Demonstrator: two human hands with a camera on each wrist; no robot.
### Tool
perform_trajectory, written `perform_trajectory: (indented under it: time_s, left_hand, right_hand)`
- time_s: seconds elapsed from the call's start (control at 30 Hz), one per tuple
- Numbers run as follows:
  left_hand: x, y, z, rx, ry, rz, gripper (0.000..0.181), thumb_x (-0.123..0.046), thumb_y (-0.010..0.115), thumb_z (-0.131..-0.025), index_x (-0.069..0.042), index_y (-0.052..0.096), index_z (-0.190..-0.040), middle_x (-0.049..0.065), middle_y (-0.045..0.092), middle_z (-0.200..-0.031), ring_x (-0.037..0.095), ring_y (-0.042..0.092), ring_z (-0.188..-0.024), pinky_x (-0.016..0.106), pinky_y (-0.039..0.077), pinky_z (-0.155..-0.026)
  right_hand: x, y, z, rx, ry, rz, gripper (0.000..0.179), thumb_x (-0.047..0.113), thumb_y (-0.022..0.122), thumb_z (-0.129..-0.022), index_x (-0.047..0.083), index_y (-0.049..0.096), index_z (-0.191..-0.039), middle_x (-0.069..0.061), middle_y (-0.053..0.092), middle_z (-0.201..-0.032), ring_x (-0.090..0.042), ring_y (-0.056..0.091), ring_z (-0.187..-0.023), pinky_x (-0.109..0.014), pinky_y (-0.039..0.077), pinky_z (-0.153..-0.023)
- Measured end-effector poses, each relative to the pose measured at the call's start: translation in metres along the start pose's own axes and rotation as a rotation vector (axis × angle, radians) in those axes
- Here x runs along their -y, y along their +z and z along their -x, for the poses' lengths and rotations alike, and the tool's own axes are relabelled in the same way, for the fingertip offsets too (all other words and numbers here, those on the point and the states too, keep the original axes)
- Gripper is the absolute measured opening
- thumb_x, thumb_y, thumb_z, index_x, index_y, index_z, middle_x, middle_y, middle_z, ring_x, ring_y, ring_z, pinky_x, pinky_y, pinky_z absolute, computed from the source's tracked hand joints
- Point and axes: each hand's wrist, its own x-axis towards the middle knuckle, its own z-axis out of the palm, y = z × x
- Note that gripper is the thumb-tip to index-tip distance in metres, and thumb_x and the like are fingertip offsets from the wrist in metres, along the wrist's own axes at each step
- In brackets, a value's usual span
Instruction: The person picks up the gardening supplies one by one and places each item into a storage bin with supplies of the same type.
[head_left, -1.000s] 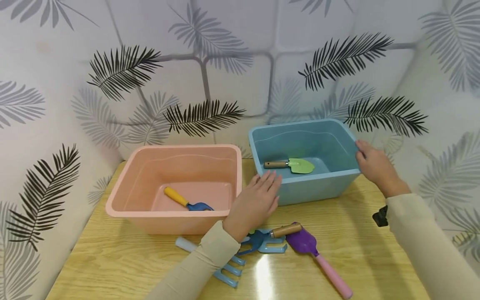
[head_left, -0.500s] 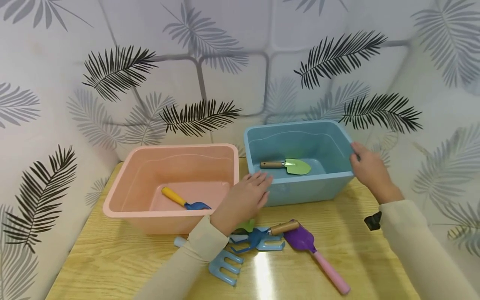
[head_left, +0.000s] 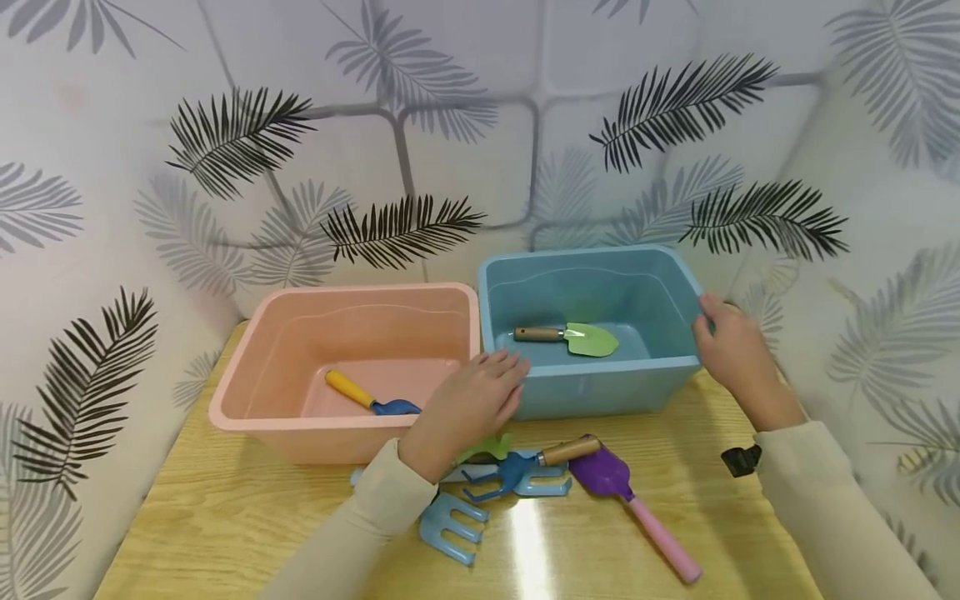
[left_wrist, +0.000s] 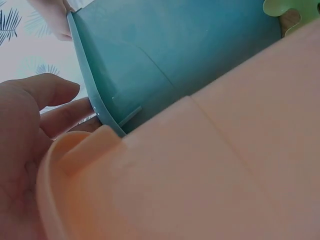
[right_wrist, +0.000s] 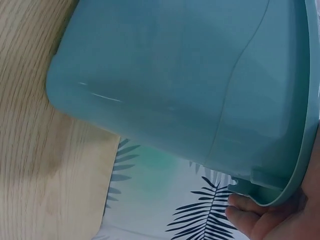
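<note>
between the left hand (head_left: 467,404) and the right hand (head_left: 738,354) stood the blue tub (head_left: 600,390), its long axis running left to right, its left end just beside the pink tub (head_left: 322,443). the right hand gripped the rim at the right end; the left hand, fingers loosely extended, rested at the near left corner, though whether it also touched the pink tub was hard to tell. a purple scoop (head_left: 602,472) lay in front on the wooden table (head_left: 600,550).
</note>
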Motion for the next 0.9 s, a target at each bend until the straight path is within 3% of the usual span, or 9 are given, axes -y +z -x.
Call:
perform_trajectory:
  time_s: [0.27,0.6,0.9]
  left_hand:
    - [-0.007,0.000,0.007,-0.063,0.020,-0.021,0.036,-0.025,0.048,-0.096,-0.006,0.058,-0.126,0.009,0.059,-0.124,0.024,0.053,-0.117,0.039,0.040,-0.099]
    - [-0.013,0.001,0.018,-0.079,0.015,0.020,0.037,-0.023,0.051,-0.095,-0.006,0.057,-0.127,0.010,0.058,-0.125,0.025,0.051,-0.119,0.039,0.039,-0.100]
    - [-0.020,0.001,0.026,-0.144,0.018,0.044,0.036,-0.022,0.054,-0.093,-0.006,0.059,-0.125,0.009,0.060,-0.123,0.024,0.053,-0.117,0.040,0.040,-0.099]
  right_hand:
    - [0.007,-0.009,0.012,0.044,0.018,0.023,0.050,0.025,0.031,-0.100,-0.006,0.036,-0.138,-0.025,0.036,-0.140,-0.049,0.035,-0.122,-0.061,0.028,-0.097]
    - [0.006,-0.008,0.022,0.036,-0.006,0.030,0.049,0.024,0.035,-0.100,-0.008,0.038,-0.136,-0.028,0.040,-0.136,-0.051,0.040,-0.116,-0.062,0.032,-0.092]
    - [0.007,-0.011,0.032,0.009,-0.021,0.027,0.048,0.024,0.038,-0.099,-0.009,0.040,-0.135,-0.027,0.042,-0.135,-0.050,0.040,-0.117,-0.061,0.033,-0.093]
